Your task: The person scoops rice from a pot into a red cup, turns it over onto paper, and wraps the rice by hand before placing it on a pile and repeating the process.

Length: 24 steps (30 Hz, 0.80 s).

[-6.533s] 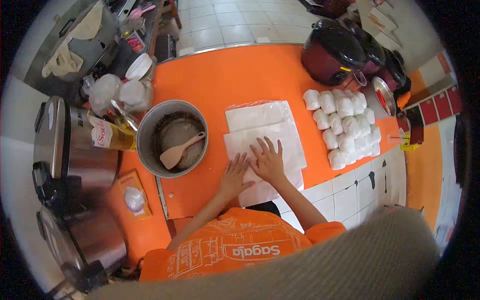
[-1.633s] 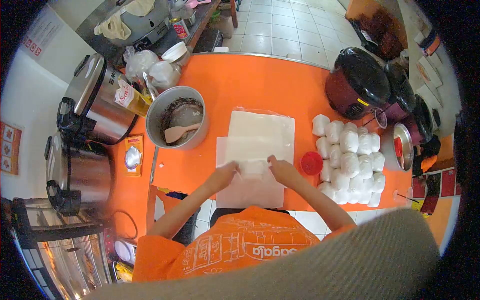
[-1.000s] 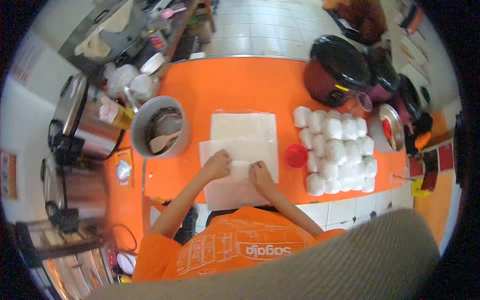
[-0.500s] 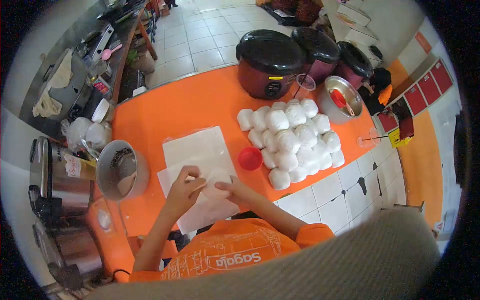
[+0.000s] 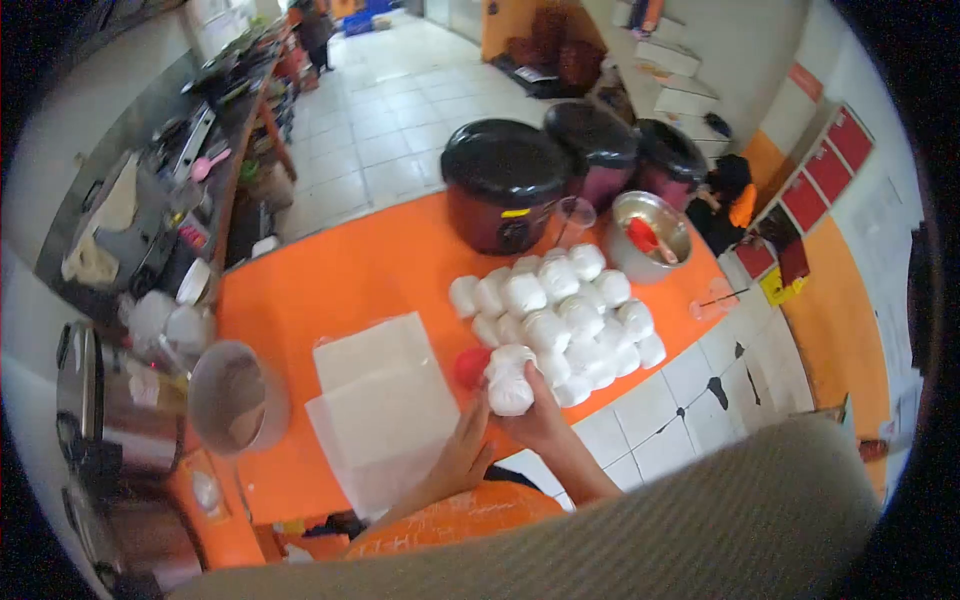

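Note:
A white paper-wrapped bundle with a gathered, creased surface is between my two hands, above the table's front edge. My right hand is closed round its right side, thumb along the upper edge. My left hand presses its left side with fairly straight fingers. Just behind the bundle, a red cup is partly hidden. A stack of similar white bundles stands close by, to the right. White paper sheets lie flat on the table to the left of my hands.
On the orange table stand large dark-lidded cookers, a metal pot with a red scoop, and a grey pot at left. Plastic cups lie at the right corner. A person is low beyond that corner.
Both hands have moved right, off the paper sheets toward the stack. The white paper in them is now a rounded, closed bundle. My view has tilted up, showing more floor.

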### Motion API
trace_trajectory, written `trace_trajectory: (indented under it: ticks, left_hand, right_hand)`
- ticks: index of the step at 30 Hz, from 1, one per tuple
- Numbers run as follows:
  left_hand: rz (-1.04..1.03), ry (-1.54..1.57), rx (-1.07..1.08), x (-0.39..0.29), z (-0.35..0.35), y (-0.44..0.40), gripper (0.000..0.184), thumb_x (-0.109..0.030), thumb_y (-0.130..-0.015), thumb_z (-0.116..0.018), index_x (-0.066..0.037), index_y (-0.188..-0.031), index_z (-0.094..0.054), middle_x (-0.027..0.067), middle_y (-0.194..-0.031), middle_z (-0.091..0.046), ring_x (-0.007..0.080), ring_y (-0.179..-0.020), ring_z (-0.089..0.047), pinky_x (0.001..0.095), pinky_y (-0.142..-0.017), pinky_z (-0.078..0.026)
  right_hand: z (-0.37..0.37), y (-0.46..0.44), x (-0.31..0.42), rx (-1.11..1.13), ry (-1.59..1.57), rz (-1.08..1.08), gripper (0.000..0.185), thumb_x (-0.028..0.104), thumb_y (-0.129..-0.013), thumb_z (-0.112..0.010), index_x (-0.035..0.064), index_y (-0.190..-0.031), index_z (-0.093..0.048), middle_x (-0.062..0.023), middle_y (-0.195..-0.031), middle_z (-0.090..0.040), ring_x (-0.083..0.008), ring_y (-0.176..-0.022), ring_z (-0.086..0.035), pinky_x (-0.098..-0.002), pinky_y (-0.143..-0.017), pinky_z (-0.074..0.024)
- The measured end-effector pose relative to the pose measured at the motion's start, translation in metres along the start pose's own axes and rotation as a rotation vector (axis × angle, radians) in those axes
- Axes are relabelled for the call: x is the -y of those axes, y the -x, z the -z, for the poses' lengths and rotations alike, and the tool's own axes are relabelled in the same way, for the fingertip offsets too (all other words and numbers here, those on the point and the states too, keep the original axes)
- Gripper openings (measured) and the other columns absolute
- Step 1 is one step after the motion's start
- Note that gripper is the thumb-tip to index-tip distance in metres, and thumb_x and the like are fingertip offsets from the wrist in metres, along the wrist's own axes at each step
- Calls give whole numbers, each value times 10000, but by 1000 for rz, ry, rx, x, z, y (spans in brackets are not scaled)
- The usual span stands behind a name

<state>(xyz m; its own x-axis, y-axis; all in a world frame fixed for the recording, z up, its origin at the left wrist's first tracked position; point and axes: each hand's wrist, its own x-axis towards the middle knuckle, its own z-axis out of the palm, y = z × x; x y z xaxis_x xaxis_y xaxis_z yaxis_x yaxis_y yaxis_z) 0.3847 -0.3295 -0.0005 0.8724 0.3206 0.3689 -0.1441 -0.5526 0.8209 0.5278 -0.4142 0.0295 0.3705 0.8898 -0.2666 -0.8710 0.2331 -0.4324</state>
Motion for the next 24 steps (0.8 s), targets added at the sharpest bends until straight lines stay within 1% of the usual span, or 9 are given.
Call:
trace_trajectory:
  ticks: [4,6,8,10,12,15,18,21,24]
  left_hand:
    - [111,-85,410,18,17,9,698,-224,-875,-570,-8,-1439,-219,290,-1416,-258,484,-1283,-291,511,-1029,-326]
    - [188,-370,168,89,9,63,721,-383,-858,-596,-113,-1447,-278,249,-1438,-277,489,-1308,-261,557,-1013,-322]
    - [631,-752,87,121,15,123,691,-553,-854,-497,-200,-1429,-351,198,-1499,-204,440,-1360,-199,615,-1057,-227]
    - [705,-864,184,117,27,123,703,-573,-852,-483,-199,-1432,-344,165,-1514,-185,445,-1373,-155,655,-1036,-212]
    - [764,-872,255,111,40,113,709,-579,-855,-477,-200,-1436,-333,146,-1526,-161,448,-1385,-107,674,-1030,-198]
    - [746,-790,298,111,54,71,700,-561,-869,-477,-205,-1447,-306,139,-1535,-122,447,-1395,-44,671,-1040,-180]
    - [682,-868,246,136,51,50,685,-531,-886,-479,-212,-1457,-277,136,-1536,-107,438,-1397,-38,676,-1042,-170]
    - [642,-854,118,133,50,43,693,-516,-888,-491,-213,-1464,-253,140,-1532,-113,431,-1394,-69,688,-1034,-172]
    - [581,-707,-7,117,56,68,745,-549,-870,-504,-214,-1473,-224,135,-1540,-77,417,-1401,-53,696,-1032,-158]
  right_hand:
    - [17,9,99,-192,228,378,608,465,-925,-475,32,-1344,-387,-118,-1281,-507,-274,-1194,-492,-413,-1046,-356]
    - [90,1,153,-483,640,530,623,446,-909,-527,-8,-1316,-401,-137,-1214,-542,-236,-1105,-537,-382,-957,-420]
    - [124,-3,194,-667,987,624,706,464,-849,-631,-59,-1268,-408,-178,-1125,-570,-201,-1024,-556,-351,-858,-461]
    - [135,-9,209,-859,1237,601,610,385,-833,-685,-52,-1180,-440,-165,-991,-609,-185,-878,-594,-332,-742,-494]
    - [157,-20,211,-736,1250,650,560,331,-807,-727,-35,-1120,-442,-146,-881,-613,-169,-744,-597,-301,-627,-488]
    - [160,-24,208,-637,1560,671,469,403,-837,-675,-14,-966,-503,-127,-840,-591,-191,-681,-562,-326,-574,-463]
    - [211,-43,219,-632,1935,765,435,387,-840,-663,-33,-885,-557,-163,-856,-593,-245,-664,-576,-347,-554,-461]
    - [209,-38,222,-829,2147,739,460,419,-851,-611,-24,-970,-578,-211,-984,-597,-384,-953,-481,-490,-846,-366]
    - [194,-43,225,-690,2306,619,467,432,-858,-599,-7,-1017,-586,-219,-1047,-574,-372,-948,-491,-495,-815,-375]
